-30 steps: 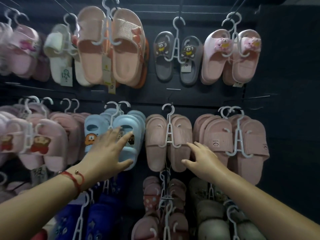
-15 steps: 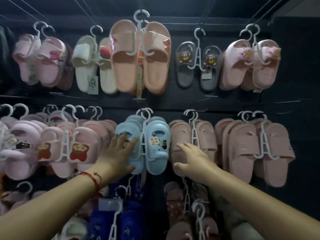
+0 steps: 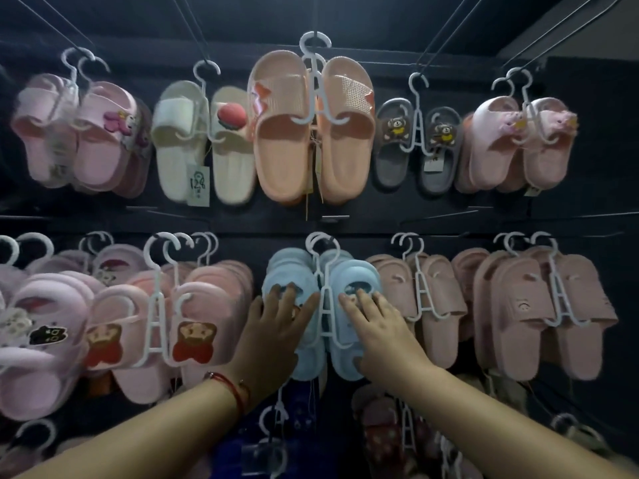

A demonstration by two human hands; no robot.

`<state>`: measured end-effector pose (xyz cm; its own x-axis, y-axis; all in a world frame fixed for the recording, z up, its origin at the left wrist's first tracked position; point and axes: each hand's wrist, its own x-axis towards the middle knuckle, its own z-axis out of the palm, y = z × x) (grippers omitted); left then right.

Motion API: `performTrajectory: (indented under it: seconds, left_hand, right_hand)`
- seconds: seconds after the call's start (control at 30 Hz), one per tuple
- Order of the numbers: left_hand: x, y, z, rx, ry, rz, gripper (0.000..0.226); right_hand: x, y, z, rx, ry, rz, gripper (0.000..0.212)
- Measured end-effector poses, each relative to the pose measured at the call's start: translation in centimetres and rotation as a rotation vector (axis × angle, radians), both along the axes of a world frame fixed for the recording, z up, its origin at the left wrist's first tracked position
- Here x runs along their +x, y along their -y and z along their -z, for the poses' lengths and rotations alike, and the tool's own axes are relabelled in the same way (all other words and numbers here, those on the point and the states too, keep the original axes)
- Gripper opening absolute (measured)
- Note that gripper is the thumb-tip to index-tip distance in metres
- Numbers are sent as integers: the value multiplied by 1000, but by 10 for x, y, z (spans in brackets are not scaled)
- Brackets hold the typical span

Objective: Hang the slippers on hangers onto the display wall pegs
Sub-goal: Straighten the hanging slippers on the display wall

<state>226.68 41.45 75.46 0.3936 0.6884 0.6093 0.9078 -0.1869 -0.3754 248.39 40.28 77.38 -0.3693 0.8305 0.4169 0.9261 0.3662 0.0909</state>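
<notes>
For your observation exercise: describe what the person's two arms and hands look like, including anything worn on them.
Both forearms are bare, with no sleeves in view. The left hand has a thin red string bracelet around its wrist. The right hand shows no ring, watch or bracelet. No gloves on either.

From my remote view: left hand (image 3: 273, 326) and right hand (image 3: 375, 328) cover the fronts of the light blue slippers (image 3: 349, 357), so I cannot read their decoration. Pink slippers (image 3: 24, 344) at far left are cut by the frame edge. Dark blue slippers (image 3: 297, 423) below sit blurred, partly behind my forearms. The price tag (image 3: 198, 186) writing is too blurred to read.
</notes>
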Motion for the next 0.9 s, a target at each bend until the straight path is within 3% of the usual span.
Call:
performTrajectory:
  seconds: [0.1, 0.23, 0.4, 0.6, 0.9]
  left_hand:
    - [-2, -9, 5, 51, -14, 1, 108]
    - [-2, -19, 4, 62, -24, -33, 107]
    - [-3, -31, -7, 32, -16, -82, 110]
    - [4, -52, -20, -16, 39, -123, 111]
    - [2, -75, -6, -40, 117, 0, 107]
  right_hand:
    - [-2, -9, 6, 88, 9, 31, 99]
    - [0, -35, 14, 203, 11, 28, 119]
    - [1, -58, 8, 332, -4, -53, 107]
    - [-5, -76, -4, 304, 29, -43, 93]
    - [-9, -101, 11, 326, 19, -22, 94]
